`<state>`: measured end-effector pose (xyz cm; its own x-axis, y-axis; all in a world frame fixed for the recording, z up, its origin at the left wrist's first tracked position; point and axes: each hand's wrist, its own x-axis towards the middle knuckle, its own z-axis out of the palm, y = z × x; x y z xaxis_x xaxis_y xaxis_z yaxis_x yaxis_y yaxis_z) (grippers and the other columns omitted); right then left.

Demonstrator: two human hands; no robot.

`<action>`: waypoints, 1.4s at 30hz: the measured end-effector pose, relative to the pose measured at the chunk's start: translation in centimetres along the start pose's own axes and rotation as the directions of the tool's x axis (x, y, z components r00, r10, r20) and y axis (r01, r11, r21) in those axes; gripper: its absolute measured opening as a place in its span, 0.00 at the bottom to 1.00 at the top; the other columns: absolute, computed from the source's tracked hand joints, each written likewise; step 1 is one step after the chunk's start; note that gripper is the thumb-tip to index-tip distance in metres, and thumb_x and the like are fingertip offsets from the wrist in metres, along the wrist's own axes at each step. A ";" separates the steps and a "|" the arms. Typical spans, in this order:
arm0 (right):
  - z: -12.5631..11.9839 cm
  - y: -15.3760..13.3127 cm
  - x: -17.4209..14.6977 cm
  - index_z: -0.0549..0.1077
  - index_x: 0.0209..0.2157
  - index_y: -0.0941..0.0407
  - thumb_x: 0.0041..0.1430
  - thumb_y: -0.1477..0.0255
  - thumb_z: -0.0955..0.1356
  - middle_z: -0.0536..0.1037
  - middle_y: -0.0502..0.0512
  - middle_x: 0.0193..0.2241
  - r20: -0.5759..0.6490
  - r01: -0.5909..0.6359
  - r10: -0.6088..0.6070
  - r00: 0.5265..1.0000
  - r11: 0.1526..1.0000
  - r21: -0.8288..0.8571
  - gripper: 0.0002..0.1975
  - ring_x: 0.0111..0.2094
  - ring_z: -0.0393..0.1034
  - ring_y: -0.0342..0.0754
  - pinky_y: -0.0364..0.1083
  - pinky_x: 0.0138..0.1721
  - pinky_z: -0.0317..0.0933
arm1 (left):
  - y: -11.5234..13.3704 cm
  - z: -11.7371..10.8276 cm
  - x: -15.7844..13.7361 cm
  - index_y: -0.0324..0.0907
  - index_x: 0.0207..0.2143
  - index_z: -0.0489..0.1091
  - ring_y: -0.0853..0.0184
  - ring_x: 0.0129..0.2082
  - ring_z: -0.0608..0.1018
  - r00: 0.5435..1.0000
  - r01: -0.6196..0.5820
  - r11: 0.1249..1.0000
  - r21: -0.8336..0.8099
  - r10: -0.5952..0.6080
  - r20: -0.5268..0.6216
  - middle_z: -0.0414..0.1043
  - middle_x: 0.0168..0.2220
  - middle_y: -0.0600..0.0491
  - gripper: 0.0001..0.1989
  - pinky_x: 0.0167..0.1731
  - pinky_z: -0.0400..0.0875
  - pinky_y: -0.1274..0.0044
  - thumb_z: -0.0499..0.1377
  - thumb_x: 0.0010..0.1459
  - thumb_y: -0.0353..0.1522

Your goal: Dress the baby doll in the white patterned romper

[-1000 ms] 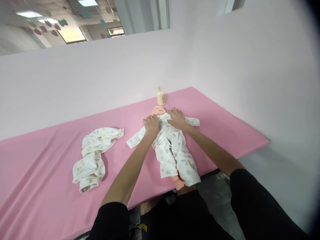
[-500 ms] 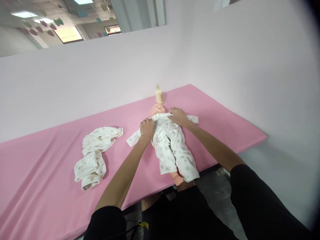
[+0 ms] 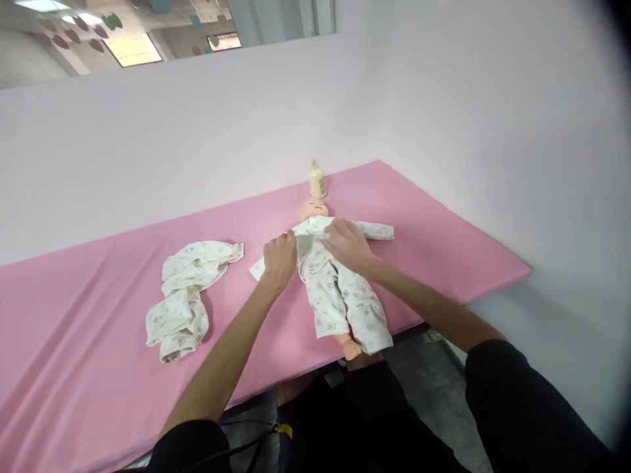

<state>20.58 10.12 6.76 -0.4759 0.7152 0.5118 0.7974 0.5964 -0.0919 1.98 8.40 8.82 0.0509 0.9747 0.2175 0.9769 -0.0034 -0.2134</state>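
Note:
A baby doll [image 3: 313, 209] lies on its back, dressed in a white patterned long-sleeved shirt [image 3: 377, 230] and matching trousers [image 3: 325, 302]. One bare foot [image 3: 349, 348] pokes out of a trouser leg. My left hand [image 3: 280, 258] is closed at the shirt's left side, beside the doll's waist, with its knuckles up. Across the doll's chest, my right hand [image 3: 346, 246] has bent fingers on the shirt front; its fingertips are slightly blurred and partly hidden. Between both hands the shirt is drawn up, and a greyish patch shows above the trousers.
The doll lies on a pink padded table [image 3: 428, 256] against a white wall. A cream pump bottle [image 3: 318, 181] stands behind its head. To the left lies a crumpled set of white patterned baby clothes [image 3: 185, 295]. A mirror or window [image 3: 187, 39] runs along the upper wall.
My left hand has moved outward to the left. My right hand has come slightly down and inward over the shirt front, uncovering more of the sleeve on the right.

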 end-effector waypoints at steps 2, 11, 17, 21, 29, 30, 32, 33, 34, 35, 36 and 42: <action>0.5 -2.3 0.2 0.73 0.41 0.60 0.70 0.75 0.59 0.73 0.62 0.42 0.162 0.196 -0.201 0.966 0.979 0.046 0.12 0.47 0.65 0.53 0.51 0.50 0.59 | 0.0 0.4 -0.1 0.36 0.44 0.66 0.52 0.38 0.78 0.999 0.023 1.000 -0.022 -0.023 -0.023 0.73 0.37 0.41 0.14 0.32 0.64 0.71 0.42 0.66 0.25; 3.2 -4.7 4.4 0.75 0.44 0.63 0.61 0.83 0.62 0.75 0.66 0.43 0.385 0.183 -0.179 0.905 0.983 0.027 0.14 0.43 0.71 0.55 0.49 0.42 0.63 | 0.2 2.3 -2.3 0.37 0.46 0.63 0.57 0.43 0.77 0.989 0.127 0.975 -0.185 -0.138 -0.048 0.72 0.43 0.44 0.12 0.36 0.67 0.73 0.43 0.69 0.31; 3.1 -3.4 5.2 0.77 0.40 0.58 0.58 0.80 0.66 0.77 0.62 0.41 0.478 0.254 -0.245 0.843 0.966 0.046 0.11 0.41 0.72 0.53 0.46 0.39 0.62 | 0.1 4.2 -3.7 0.37 0.50 0.61 0.58 0.42 0.77 0.986 0.161 0.959 -0.233 -0.164 0.008 0.71 0.45 0.44 0.12 0.35 0.67 0.74 0.47 0.66 0.27; 3.0 -3.4 5.5 0.78 0.38 0.57 0.55 0.81 0.67 0.78 0.60 0.40 0.476 0.280 -0.255 0.842 0.960 0.019 0.10 0.41 0.72 0.53 0.46 0.41 0.61 | -0.5 4.2 -4.1 0.37 0.50 0.62 0.59 0.39 0.78 0.985 0.173 0.951 -0.257 -0.174 0.017 0.72 0.43 0.45 0.12 0.32 0.65 0.74 0.46 0.66 0.26; 3.4 -4.6 4.3 0.72 0.46 0.66 0.60 0.87 0.60 0.75 0.69 0.42 0.271 0.264 -0.218 0.938 0.953 -0.147 0.16 0.42 0.70 0.58 0.51 0.41 0.59 | 0.1 4.3 -5.8 0.39 0.48 0.61 0.58 0.37 0.77 0.971 0.169 0.900 -0.402 -0.221 -0.087 0.73 0.36 0.47 0.10 0.30 0.60 0.74 0.45 0.67 0.27; 3.6 -4.5 4.2 0.72 0.46 0.66 0.61 0.86 0.59 0.75 0.69 0.41 0.253 0.261 -0.216 0.943 0.952 -0.161 0.16 0.41 0.71 0.58 0.51 0.39 0.58 | 0.2 4.4 -6.0 0.39 0.48 0.61 0.58 0.37 0.77 0.972 0.160 0.902 -0.401 -0.216 -0.098 0.73 0.37 0.47 0.10 0.30 0.60 0.74 0.44 0.67 0.26; 4.0 -4.0 4.0 0.72 0.45 0.65 0.63 0.85 0.58 0.76 0.67 0.38 0.230 0.272 -0.228 0.946 0.946 -0.178 0.15 0.38 0.71 0.56 0.51 0.38 0.57 | 0.4 4.5 -6.5 0.38 0.49 0.60 0.58 0.38 0.77 0.975 0.143 0.909 -0.392 -0.198 -0.102 0.74 0.38 0.46 0.12 0.31 0.61 0.73 0.44 0.66 0.26; 4.2 -3.8 3.9 0.72 0.44 0.64 0.63 0.85 0.57 0.76 0.66 0.37 0.220 0.281 -0.239 0.946 0.942 -0.184 0.15 0.37 0.70 0.56 0.51 0.38 0.57 | 0.4 4.5 -6.7 0.38 0.50 0.60 0.57 0.38 0.77 0.977 0.142 0.910 -0.390 -0.193 -0.093 0.74 0.38 0.46 0.12 0.31 0.61 0.73 0.44 0.66 0.26; 4.4 -3.6 3.8 0.72 0.44 0.63 0.64 0.85 0.57 0.76 0.65 0.36 0.209 0.291 -0.251 0.945 0.938 -0.190 0.15 0.36 0.70 0.55 0.51 0.38 0.56 | 0.4 4.6 -6.8 0.38 0.51 0.60 0.57 0.38 0.77 0.978 0.143 0.910 -0.390 -0.189 -0.082 0.74 0.38 0.46 0.13 0.31 0.61 0.72 0.45 0.66 0.26; 4.5 -3.5 3.7 0.72 0.44 0.63 0.64 0.85 0.56 0.76 0.64 0.36 0.196 0.300 -0.262 0.945 0.934 -0.196 0.16 0.36 0.69 0.55 0.51 0.39 0.56 | 0.4 4.6 -7.0 0.38 0.51 0.60 0.57 0.38 0.77 0.980 0.143 0.908 -0.393 -0.186 -0.074 0.74 0.38 0.46 0.13 0.31 0.61 0.72 0.45 0.65 0.26; 4.6 -3.3 3.7 0.72 0.43 0.63 0.65 0.85 0.56 0.75 0.64 0.36 0.180 0.308 -0.273 0.945 0.929 -0.204 0.16 0.37 0.69 0.55 0.52 0.40 0.55 | 0.4 4.7 -7.1 0.38 0.51 0.60 0.56 0.38 0.77 0.981 0.139 0.907 -0.398 -0.181 -0.070 0.74 0.38 0.46 0.14 0.31 0.61 0.72 0.45 0.65 0.27; 4.2 -2.6 4.0 0.75 0.39 0.61 0.66 0.82 0.58 0.68 0.67 0.54 0.086 0.386 -0.377 0.922 0.894 -0.229 0.15 0.53 0.60 0.58 0.55 0.51 0.51 | 0.1 5.0 -7.4 0.38 0.52 0.61 0.57 0.37 0.76 0.980 0.158 0.879 -0.450 -0.197 -0.041 0.74 0.38 0.46 0.14 0.32 0.62 0.72 0.44 0.66 0.27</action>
<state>15.07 12.95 5.48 -0.7712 0.4665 0.4332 0.6137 0.7257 0.3110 0.66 2.30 2.38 -0.1337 0.9463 0.2942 0.9602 0.0503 0.2748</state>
